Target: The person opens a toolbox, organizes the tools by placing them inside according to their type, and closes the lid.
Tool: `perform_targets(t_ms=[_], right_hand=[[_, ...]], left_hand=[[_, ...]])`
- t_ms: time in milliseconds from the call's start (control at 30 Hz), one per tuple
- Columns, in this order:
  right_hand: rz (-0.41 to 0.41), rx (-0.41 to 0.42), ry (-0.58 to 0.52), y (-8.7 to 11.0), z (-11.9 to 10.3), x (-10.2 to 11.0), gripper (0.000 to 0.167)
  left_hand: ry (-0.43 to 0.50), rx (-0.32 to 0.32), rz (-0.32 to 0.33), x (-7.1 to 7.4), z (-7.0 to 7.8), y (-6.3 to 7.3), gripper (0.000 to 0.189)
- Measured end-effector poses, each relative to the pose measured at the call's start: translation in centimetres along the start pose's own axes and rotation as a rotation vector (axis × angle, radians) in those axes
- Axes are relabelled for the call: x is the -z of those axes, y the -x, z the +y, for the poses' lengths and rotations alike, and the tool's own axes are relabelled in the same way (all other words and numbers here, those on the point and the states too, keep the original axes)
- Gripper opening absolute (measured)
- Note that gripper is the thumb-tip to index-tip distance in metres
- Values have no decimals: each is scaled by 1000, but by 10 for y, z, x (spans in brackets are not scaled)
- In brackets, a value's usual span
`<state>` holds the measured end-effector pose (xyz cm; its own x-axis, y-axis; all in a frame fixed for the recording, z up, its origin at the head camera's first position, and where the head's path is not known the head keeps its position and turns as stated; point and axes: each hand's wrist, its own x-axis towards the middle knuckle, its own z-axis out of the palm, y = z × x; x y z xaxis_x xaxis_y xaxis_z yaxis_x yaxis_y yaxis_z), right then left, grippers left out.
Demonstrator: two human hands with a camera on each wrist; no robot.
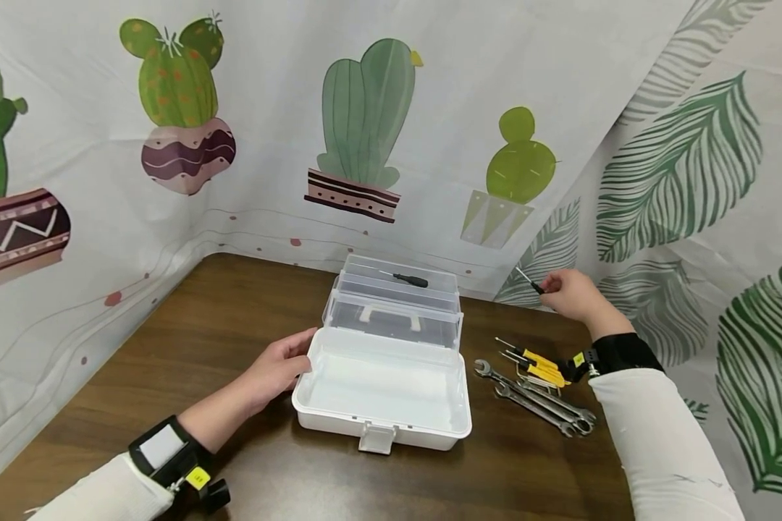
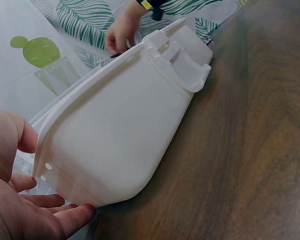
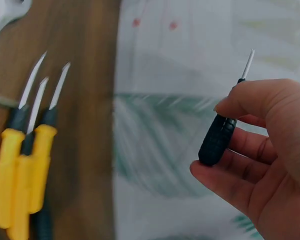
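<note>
A white plastic toolbox (image 1: 329, 418) stands on the table with its transparent lid (image 1: 345, 312) swung back. My left hand (image 1: 276, 370) holds the box at its left end, thumb over the rim and fingers against the outer wall. Out past the lid to the right, my right hand (image 1: 575, 295) pinches a small screwdriver (image 3: 217, 140) by its black handle between thumb and fingers, its thin metal shaft pointing away from the palm. Another black-handled screwdriver (image 1: 412, 280) lies on the lid.
Right of the box lie several yellow-handled screwdrivers (image 1: 542, 367) beside metal hex keys (image 1: 539, 383). In front of them is a bunch of steel wrenches (image 1: 537, 405). A patterned cloth (image 1: 267, 145) hangs behind the wooden table (image 1: 495, 477).
</note>
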<state>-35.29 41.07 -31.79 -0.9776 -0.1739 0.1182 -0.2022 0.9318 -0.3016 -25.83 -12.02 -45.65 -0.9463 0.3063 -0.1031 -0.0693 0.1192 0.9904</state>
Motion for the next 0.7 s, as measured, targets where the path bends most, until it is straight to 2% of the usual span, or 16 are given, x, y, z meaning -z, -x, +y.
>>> perform_targets(t_ms=[233,367,533,700], right_hand=[[-3,95,43,-22,-54,25,16],[-29,137,64,-38,-84,31,17],[-38,222,96,-56,-122,28,22],[-82,277,107,-72,-155,12,21]], left_hand=[[-13,4,-2,0,0,-1,69],[-10,-7,-7,-1,1,1,70],[-2,-11,-3,-1,2,2,69],[-1,-13,-5,-2,2,1,69]])
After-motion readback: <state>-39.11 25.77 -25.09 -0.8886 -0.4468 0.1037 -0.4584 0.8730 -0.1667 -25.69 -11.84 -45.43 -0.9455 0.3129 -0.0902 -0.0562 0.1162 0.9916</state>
